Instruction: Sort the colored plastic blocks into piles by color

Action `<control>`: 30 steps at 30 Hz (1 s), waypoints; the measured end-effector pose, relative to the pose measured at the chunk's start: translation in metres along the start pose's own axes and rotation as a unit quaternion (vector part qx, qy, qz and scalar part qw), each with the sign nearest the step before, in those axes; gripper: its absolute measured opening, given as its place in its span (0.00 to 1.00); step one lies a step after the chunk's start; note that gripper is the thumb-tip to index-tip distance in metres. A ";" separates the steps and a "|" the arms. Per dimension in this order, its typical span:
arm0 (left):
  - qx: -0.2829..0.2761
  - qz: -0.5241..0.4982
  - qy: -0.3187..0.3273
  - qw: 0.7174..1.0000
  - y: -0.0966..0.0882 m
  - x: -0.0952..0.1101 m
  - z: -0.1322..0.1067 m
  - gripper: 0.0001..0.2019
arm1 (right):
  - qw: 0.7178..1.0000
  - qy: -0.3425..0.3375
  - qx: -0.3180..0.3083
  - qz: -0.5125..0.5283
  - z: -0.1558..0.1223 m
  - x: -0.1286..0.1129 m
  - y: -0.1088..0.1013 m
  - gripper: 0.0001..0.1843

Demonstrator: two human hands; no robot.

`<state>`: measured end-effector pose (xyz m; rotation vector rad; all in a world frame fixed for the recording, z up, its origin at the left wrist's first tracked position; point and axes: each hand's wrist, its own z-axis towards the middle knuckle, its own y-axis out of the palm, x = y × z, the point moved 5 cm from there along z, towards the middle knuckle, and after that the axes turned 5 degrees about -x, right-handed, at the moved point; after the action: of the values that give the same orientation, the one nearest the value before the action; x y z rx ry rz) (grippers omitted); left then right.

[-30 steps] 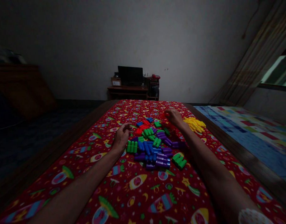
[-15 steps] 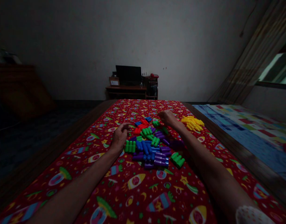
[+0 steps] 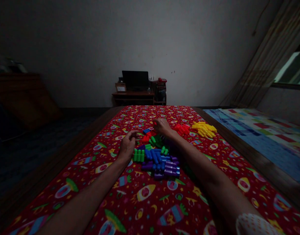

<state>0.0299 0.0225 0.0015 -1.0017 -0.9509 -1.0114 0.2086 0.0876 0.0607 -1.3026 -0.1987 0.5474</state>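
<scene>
A mixed pile of plastic building blocks lies mid-table. It has green blocks [image 3: 138, 155], blue blocks [image 3: 154, 156], purple blocks [image 3: 171, 169] and a few red blocks [image 3: 146, 139] at its far side. My left hand [image 3: 126, 145] rests at the pile's left edge, fingers apart and holding nothing. Over the far side of the pile, my right hand [image 3: 162, 126] has its fingers closed, with a bit of a bright red block [image 3: 155, 123] showing at the fingertips. My right forearm covers part of the pile's right side.
To the right are a separate red heap [image 3: 181, 129] and a yellow heap [image 3: 204, 129] of blocks. They lie on a red patterned cloth [image 3: 145, 209] over the table. Beyond stands a desk with a monitor [image 3: 135, 80]. A bed [image 3: 257, 137] is on the right.
My right hand has moved left to the red blocks at the pile's far side. The red heap its arm was covering now shows. My left hand has hardly moved.
</scene>
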 end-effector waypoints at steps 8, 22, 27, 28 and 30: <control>0.007 -0.033 0.007 0.999 0.001 0.000 0.002 0.18 | 0.963 0.227 0.106 0.096 -0.042 0.116 -0.071 0.19; 0.002 -0.041 -0.004 0.999 0.002 -0.001 0.002 0.17 | 0.955 0.296 0.012 -0.014 -0.059 0.129 -0.066 0.13; 0.013 -0.051 -0.008 0.999 0.001 -0.004 0.003 0.17 | 0.977 0.207 0.053 -0.024 -0.039 0.082 -0.071 0.16; 0.014 -0.052 -0.009 0.998 0.001 -0.004 0.003 0.17 | 0.987 0.151 0.044 -0.008 -0.032 0.063 -0.067 0.15; 0.015 -0.051 -0.009 0.999 0.001 -0.005 0.003 0.17 | 0.999 0.020 -0.003 0.036 -0.022 0.020 -0.049 0.14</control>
<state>0.0291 0.0266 -0.0024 -0.9455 -1.0372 -1.0714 0.2490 0.0707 0.0981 -1.3291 -0.1217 0.5817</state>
